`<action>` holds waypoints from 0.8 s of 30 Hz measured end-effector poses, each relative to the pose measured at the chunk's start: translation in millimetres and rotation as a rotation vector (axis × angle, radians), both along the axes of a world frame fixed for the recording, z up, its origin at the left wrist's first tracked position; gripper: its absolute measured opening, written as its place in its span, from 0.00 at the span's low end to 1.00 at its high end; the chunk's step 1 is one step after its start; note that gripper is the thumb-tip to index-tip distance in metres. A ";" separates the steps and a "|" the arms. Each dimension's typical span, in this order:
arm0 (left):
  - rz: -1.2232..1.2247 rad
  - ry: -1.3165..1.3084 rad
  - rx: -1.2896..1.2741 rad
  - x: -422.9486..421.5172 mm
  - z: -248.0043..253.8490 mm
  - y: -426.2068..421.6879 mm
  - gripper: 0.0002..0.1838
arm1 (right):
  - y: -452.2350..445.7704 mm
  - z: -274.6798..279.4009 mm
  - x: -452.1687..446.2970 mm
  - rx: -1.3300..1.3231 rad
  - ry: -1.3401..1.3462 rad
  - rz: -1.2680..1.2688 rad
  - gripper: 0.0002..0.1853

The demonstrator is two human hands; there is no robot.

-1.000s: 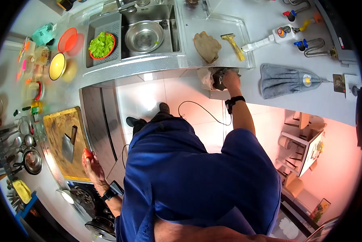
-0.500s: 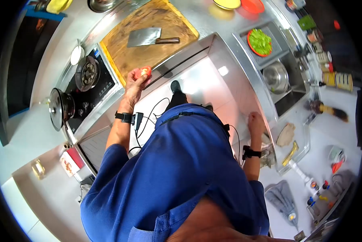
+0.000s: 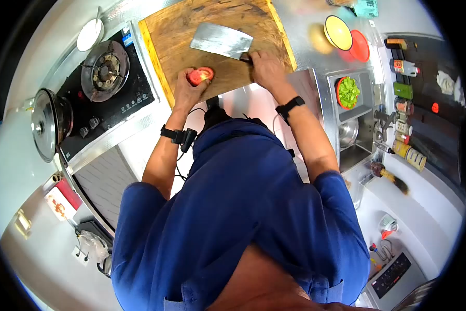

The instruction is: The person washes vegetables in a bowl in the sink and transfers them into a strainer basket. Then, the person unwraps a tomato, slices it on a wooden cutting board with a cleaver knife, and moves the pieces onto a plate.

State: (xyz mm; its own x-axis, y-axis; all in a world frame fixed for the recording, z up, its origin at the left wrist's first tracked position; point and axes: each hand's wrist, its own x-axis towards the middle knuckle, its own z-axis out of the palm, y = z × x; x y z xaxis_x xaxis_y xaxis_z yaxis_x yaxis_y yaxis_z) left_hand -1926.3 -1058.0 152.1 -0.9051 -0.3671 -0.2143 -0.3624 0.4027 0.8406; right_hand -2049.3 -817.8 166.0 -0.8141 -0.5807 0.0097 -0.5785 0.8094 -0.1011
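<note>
In the head view my left hand [image 3: 190,87] is closed around a cut tomato [image 3: 198,76], its red and pale inside turned upward, over the near left part of the wooden cutting board [image 3: 173,44]. A cleaver [image 3: 221,40] lies on the board with its broad blade pointing left. My right hand [image 3: 268,68] has its fingers on the cleaver's dark handle, most of which is hidden under them. The blade is a little beyond the tomato and apart from it.
Left of the board is a gas stove [image 3: 106,72] with a lidded pot [image 3: 46,124]. A white bowl [image 3: 91,35] sits behind the burner. On the right are a yellow bowl [image 3: 338,32], a red bowl [image 3: 361,45], leafy greens [image 3: 349,93] and the sink [image 3: 356,155].
My body has turned toward the board. The left hand has brought the tomato over the board, and my right hand has come from beside the sink onto the cleaver's handle.
</note>
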 end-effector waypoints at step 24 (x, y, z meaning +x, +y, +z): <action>0.062 0.033 -0.191 -80.4 -6.1 50.3 0.29 | 75.3 52.9 -31.9 -0.294 -0.354 -0.013 0.14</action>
